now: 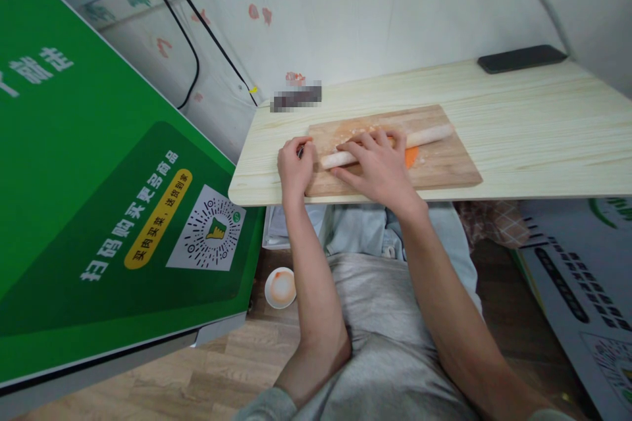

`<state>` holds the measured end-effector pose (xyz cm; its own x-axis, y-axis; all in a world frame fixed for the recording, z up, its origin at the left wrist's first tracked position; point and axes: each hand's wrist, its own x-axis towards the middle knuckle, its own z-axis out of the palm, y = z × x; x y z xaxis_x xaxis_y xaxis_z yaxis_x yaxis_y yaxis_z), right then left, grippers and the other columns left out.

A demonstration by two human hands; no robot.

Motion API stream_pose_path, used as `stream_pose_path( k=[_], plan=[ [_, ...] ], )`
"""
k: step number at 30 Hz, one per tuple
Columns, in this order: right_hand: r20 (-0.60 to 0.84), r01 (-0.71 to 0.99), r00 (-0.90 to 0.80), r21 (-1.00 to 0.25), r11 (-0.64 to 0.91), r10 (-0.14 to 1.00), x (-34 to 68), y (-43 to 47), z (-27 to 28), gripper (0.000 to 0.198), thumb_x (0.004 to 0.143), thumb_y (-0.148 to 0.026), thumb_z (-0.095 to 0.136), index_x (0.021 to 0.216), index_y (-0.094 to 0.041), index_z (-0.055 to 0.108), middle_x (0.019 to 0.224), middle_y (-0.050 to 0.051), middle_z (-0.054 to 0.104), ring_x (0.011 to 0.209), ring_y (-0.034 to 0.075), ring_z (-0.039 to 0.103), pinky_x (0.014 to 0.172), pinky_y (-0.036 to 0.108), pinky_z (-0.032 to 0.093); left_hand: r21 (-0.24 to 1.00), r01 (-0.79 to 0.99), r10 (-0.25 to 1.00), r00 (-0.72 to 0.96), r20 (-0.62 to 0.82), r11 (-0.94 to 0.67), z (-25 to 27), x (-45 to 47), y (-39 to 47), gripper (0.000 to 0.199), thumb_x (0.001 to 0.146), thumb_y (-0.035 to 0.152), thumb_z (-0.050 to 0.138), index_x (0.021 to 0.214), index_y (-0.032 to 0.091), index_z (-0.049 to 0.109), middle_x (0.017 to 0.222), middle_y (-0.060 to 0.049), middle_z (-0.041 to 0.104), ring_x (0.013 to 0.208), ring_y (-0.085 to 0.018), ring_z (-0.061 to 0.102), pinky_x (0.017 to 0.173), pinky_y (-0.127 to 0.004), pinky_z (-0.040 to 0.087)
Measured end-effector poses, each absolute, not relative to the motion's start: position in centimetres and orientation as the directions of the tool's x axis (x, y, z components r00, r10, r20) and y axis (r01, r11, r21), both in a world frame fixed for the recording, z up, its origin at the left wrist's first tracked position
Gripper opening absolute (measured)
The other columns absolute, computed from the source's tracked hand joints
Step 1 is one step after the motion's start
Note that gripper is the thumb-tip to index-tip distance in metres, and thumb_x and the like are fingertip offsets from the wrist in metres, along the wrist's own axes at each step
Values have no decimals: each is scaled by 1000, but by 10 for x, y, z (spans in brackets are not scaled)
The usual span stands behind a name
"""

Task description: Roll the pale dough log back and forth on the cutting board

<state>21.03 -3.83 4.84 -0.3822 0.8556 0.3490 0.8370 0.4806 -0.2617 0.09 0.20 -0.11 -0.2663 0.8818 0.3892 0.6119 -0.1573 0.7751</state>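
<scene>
A wooden cutting board, smudged with orange and white, lies near the table's front edge. Slanting across it is a pale rolling pin with white patches like flour. My right hand lies over the pin, thumb on the near side and fingers bent over the far side. Partly under the pin and hand shows a flat orange piece that looks like dough. My left hand is closed at the board's left edge. A small dark bit shows between its fingers, too hidden to name.
A black phone lies at the table's back right. Against the left side stands a green printed panel. Below, a white bowl with orange residue sits low by the panel. Black cables hang along the wall.
</scene>
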Motion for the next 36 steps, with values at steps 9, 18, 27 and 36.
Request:
stream_pose_path(
  k=[9, 18, 27, 36],
  plan=[
    [342, 842, -386, -248, 479, 857, 210, -39, 48, 45, 113, -58, 57, 138, -25, 74, 144, 9, 72, 137, 38, 54, 122, 61, 26, 782, 602, 884, -263, 386, -162, -1, 0, 3, 19, 102, 18, 63, 105, 22, 81, 113, -7, 83, 108, -25, 76, 105, -39, 59],
    [346, 832, -388, -268, 486, 854, 210, -39, 49, 46, 113, -57, 55, 137, -24, 75, 143, 13, 72, 135, 41, 55, 120, 63, 28, 774, 613, 886, -258, 385, -158, -2, -2, 4, 19, 102, 18, 61, 106, 22, 80, 113, -6, 83, 109, -24, 75, 106, -37, 59],
    [362, 829, -384, -270, 490, 849, 210, -39, 48, 52, 114, -63, 48, 136, -25, 75, 142, 12, 72, 135, 42, 54, 122, 65, 29, 759, 628, 877, -251, 410, -175, -1, -1, 2, 18, 102, 19, 61, 104, 22, 79, 113, -6, 84, 110, -25, 76, 105, -38, 59],
    [396, 821, -379, -274, 501, 837, 210, -38, 45, 49, 113, -61, 50, 134, -25, 76, 140, 12, 73, 135, 43, 56, 122, 67, 31, 763, 619, 870, -257, 421, -186, 1, 2, 0, 18, 101, 19, 61, 103, 23, 79, 111, -7, 84, 107, -25, 77, 102, -38, 61]
  ],
)
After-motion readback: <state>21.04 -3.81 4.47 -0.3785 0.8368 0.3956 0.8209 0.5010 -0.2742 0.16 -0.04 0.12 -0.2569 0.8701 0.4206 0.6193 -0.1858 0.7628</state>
